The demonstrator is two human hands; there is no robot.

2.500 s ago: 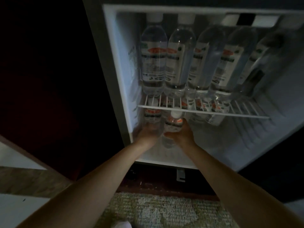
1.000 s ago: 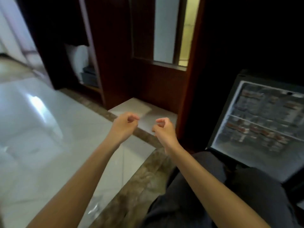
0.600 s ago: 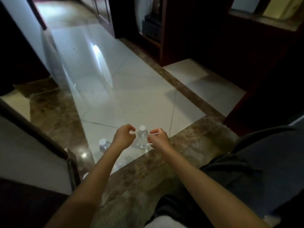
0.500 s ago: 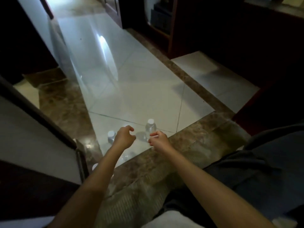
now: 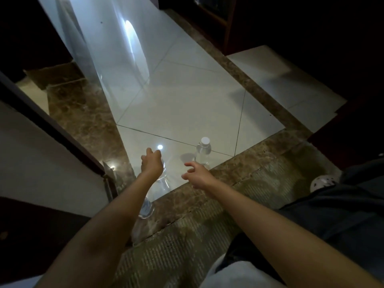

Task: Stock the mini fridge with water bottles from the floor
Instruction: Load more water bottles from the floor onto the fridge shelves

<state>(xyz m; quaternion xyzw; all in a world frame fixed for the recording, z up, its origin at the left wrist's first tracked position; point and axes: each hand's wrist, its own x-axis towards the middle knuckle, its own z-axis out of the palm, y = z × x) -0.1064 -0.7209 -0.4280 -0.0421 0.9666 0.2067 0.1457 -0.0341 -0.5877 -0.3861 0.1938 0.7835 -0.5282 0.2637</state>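
1. Reaching lower than half a second ago, both hands now sit nearer the bottles, and the view has tipped further down, so the pale floor tiles (image 5: 187,104) fill more of the picture.
2. The bottle with the white cap (image 5: 203,151), which stood just far of the two hands before, now stands just far and right of the right hand (image 5: 196,174).
3. The left hand (image 5: 151,165) has come down over a second bottle (image 5: 161,175); its fingers (image 5: 150,152) curl round the neck, beside a bright round spot that may be the cap. Whether the grip has fully closed I cannot tell, since the hand hides the contact.
4. The right hand is spread, fingers apart and slightly bent, holding nothing. It hovers near the capped bottle without touching it.
5. The capped bottle stands upright on the pale tile, close to the brown marble border (image 5: 239,173). It is clear, with liquid visible inside, and no label can be made out in the dim light.
6. A third bottle (image 5: 146,208) shows near the left forearm, at the edge of the tile; it is clear and partly hidden by the arm.
7. Nearer the viewer lies a woven rug (image 5: 187,246), with the person's dark trousers (image 5: 342,215) at the right.
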